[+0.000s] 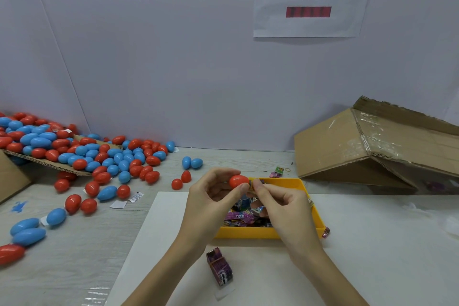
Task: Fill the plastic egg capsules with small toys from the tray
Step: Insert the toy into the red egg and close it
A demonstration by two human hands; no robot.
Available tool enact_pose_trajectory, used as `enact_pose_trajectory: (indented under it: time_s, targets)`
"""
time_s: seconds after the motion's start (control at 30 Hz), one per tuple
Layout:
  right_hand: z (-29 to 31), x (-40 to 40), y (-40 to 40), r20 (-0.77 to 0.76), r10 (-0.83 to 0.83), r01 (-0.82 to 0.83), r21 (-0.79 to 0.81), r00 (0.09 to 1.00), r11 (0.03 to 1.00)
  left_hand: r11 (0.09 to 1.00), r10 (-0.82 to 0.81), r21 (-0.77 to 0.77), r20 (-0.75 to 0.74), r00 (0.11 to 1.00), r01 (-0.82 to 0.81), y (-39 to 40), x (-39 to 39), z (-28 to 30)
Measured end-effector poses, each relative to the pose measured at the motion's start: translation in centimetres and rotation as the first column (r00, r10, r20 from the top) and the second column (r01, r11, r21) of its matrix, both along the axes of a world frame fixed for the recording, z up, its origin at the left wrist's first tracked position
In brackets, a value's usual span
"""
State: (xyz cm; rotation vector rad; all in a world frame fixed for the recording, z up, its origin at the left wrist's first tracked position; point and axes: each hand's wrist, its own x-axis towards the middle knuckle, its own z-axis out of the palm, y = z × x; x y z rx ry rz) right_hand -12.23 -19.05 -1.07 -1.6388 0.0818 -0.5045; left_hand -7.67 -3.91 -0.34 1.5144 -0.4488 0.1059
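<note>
Pale grey wall behind, with a white paper sign bearing two large dark characters and a red-and-black bar. Wood-grain desk below, seen from the head camera, partly covered near the front edge by a white sheet. Heaped at the desk's left rear corner, a pile of red and blue egg capsules, some on a cardboard flap, others strewn toward the left edge and centre. Toward the right rear corner, a tipped cardboard box with clear tape on it. Yellow tray on the white sheet near the desk's middle, holding small wrapped toys in purple and mixed colours. Just in front of the tray, a purple bundle of packets bound with a band. Beside the tray's right front corner, one stray wrapped piece; behind its rear edge, a green and a pink packet and a rubber band. Left hand raised over the tray's rear left corner, fingers and thumb curled round a red egg capsule. Right hand just beside it, thumb and fingertips pinching a small wrapped toy that touches the capsule's open side. Cannot tell whether the toy is partly inside.
</note>
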Motion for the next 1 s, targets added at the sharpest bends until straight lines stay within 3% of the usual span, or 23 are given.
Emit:
enact_pose_trajectory:
  time_s: [0.37,1.0]
  targets:
    - [0.6,-0.2,0.3,0.065,0.086,-0.097,0.179,0.994,0.979,0.998,-0.065,-0.001,0.030,0.997,0.065,0.2,-0.2,0.1]
    - [1.6,-1.0,1.0,0.108,0.105,-0.118,0.129,0.989,0.985,0.996,-0.089,0.011,0.116,0.989,0.088,0.2,0.0,0.1]
